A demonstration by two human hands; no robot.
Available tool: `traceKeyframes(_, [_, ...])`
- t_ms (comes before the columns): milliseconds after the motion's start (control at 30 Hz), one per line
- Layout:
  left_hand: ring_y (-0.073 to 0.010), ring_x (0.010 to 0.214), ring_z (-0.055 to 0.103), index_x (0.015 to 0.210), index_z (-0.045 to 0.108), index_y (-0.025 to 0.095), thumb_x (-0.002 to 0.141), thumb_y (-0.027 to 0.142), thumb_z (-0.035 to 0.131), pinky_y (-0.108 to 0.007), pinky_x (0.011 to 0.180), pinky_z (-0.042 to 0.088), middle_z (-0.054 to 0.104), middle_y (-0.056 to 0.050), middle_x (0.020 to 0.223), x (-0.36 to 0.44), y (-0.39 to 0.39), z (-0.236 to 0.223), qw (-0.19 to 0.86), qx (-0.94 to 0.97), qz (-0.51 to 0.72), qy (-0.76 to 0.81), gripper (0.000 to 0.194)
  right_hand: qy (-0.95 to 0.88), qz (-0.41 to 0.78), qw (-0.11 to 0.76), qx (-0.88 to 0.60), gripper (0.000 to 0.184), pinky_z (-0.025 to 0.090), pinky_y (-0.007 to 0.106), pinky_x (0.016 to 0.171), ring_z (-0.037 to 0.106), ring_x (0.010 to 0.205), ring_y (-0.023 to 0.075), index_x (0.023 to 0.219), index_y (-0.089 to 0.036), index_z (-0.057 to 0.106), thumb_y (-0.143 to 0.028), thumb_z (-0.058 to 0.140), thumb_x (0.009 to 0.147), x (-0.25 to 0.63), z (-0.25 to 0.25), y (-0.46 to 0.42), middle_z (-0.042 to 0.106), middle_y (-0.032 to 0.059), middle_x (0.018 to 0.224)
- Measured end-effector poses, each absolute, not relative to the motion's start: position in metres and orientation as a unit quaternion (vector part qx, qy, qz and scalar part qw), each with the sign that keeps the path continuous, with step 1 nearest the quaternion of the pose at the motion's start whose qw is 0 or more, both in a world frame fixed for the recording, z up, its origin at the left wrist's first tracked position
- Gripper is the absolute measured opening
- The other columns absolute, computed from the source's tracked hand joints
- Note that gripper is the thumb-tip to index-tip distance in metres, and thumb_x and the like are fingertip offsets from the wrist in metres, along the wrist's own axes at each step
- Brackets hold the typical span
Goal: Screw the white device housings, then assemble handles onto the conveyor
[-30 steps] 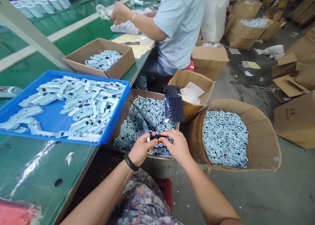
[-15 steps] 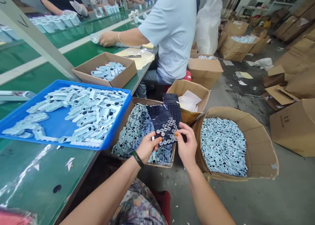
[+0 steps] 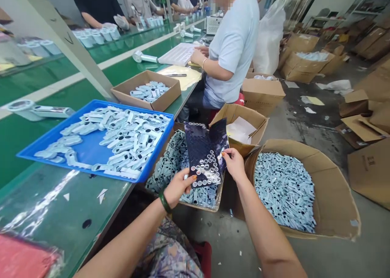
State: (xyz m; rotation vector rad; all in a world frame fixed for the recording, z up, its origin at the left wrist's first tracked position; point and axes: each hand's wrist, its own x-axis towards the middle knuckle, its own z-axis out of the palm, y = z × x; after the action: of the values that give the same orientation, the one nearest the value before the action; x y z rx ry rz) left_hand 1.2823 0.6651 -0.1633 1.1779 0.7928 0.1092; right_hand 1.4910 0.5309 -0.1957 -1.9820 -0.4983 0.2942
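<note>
left hand point(image 3: 178, 188) and right hand point(image 3: 234, 164) both pinch a dark sheet of round stickers point(image 3: 201, 152).

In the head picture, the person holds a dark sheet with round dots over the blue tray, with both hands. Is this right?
No: in the head view, the dark sheet is not over the blue tray. The left hand and right hand hold it over the cardboard box of pale blue pieces, next to the tray.
</note>
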Motion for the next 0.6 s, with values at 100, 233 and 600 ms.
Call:
traceKeyframes(100, [-0.0029, 0.039, 0.028, 0.077, 0.052, 0.019, 0.069, 0.052, 0.084, -0.018, 0.042, 0.021, 0.052, 0.007, 0.061, 1.255, 0.649, -0.178, 0.778, 0.475, 0.014, 0.412, 0.046, -0.239, 0.187, 0.503, -0.809, 0.029, 0.054, 0.034, 0.078, 0.068, 0.082, 0.0224, 0.091, -0.019, 0.071, -0.046, 0.063, 0.084, 1.471, -0.201, 0.503, 0.076, 0.0074, 0.091])
traceKeyframes(233, [-0.0030, 0.041, 0.031, 0.081, 0.052, 0.017, 0.091, 0.044, 0.072, -0.016, 0.039, 0.023, 0.053, 0.007, 0.065, 1.241, 0.636, -0.193, 0.776, 0.437, -0.028, 0.454, 0.035, -0.260, 0.232, 0.466, -0.813, 0.024, 0.052, 0.036, 0.075, 0.068, 0.076, 0.0237, 0.078, -0.021, 0.070, -0.045, 0.067, 0.075, 1.447, -0.210, 0.477, 0.075, 0.0054, 0.080])
traceKeyframes(600, [-0.0096, 0.055, 0.047, 0.101, 0.072, 0.017, 0.068, 0.008, 0.083, -0.020, 0.047, 0.035, 0.060, 0.003, 0.071, 1.218, 0.625, -0.138, 0.729, 0.507, 0.112, 0.445, 0.036, -0.230, 0.090, 0.466, -0.850, 0.023, 0.041, 0.060, 0.107, 0.058, 0.119, 0.0424, 0.076, -0.025, 0.071, -0.047, 0.062, 0.076, 1.422, -0.164, 0.486, 0.063, 0.0185, 0.121])
